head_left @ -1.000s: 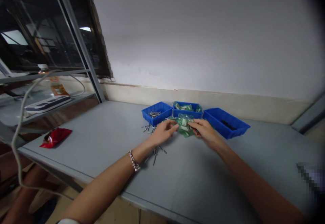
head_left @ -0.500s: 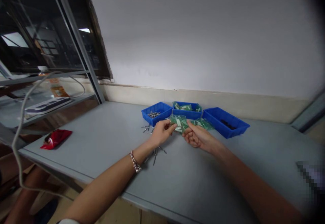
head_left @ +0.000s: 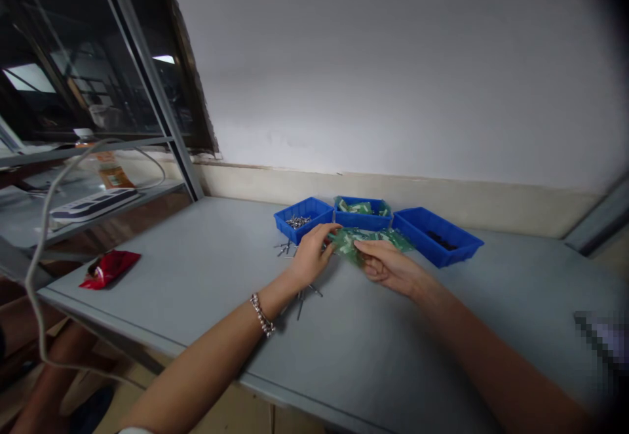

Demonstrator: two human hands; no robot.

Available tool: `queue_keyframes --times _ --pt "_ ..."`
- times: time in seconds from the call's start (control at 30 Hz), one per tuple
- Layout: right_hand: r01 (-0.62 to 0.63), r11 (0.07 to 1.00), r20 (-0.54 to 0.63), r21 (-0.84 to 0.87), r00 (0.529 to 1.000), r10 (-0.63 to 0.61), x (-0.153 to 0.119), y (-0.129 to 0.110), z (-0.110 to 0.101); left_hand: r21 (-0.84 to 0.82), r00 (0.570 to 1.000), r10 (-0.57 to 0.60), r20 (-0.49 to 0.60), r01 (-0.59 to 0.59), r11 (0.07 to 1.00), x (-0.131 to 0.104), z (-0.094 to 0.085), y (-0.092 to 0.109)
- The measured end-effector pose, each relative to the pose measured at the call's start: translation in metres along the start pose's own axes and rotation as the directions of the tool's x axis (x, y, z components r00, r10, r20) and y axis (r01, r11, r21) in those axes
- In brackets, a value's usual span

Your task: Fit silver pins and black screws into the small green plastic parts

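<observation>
A small green see-through plastic bag with pale pieces inside is held over the table between both hands. My right hand pinches its right side between thumb and curled fingers. At the bag's left edge, my left hand has its fingers and thumb closed around the plastic; the fingertips are partly hidden. Behind them lie more green bags on the table. Under and beside my left hand are loose metal screw-like pins, partly covered by the wrist.
Along the wall stand a blue bin of metal pins, another blue bin of green bags, and a third blue bin with dark pieces. A red packet lies left, near a white cable. Another person's leg shows lower left.
The green bag has tilted and its left side has dropped slightly. My left fingers have stretched over its upper left edge, and the right hand has shifted slightly.
</observation>
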State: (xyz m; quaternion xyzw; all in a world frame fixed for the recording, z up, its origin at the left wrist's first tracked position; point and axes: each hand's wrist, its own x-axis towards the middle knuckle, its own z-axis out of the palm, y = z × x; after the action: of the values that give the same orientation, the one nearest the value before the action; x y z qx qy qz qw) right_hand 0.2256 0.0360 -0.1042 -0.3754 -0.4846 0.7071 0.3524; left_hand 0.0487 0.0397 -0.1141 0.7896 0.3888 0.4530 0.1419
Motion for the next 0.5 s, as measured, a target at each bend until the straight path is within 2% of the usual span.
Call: queue_keyframes --times 0.1,0.2,0.27,0.33,0.5 --pt "0.081 0.991 -0.076 -0.103 0.993 -0.089 0.000 -0.001 0.003 -0.198 0.968 -0.240 0.072 0.250 0.948 0.001 0.003 -0.004" --pt "0.097 0.976 -0.110 -0.197 0.987 -0.120 0.002 0.001 0.003 -0.377 0.905 -0.349 0.244 0.420 0.826 0.002 0.004 -0.001" --pt "0.112 0.968 -0.120 -0.225 0.983 -0.142 0.003 0.002 0.002 -0.411 0.881 -0.350 0.319 0.461 0.787 0.002 0.003 0.003" --pt "0.125 0.962 -0.119 -0.241 0.980 -0.157 0.004 0.003 0.001 -0.396 0.870 -0.349 0.347 0.474 0.787 0.002 0.002 0.006" --pt "0.105 0.967 -0.114 -0.233 0.984 -0.135 0.005 0.005 0.002 -0.387 0.867 -0.391 0.309 0.490 0.781 0.003 0.003 0.006"
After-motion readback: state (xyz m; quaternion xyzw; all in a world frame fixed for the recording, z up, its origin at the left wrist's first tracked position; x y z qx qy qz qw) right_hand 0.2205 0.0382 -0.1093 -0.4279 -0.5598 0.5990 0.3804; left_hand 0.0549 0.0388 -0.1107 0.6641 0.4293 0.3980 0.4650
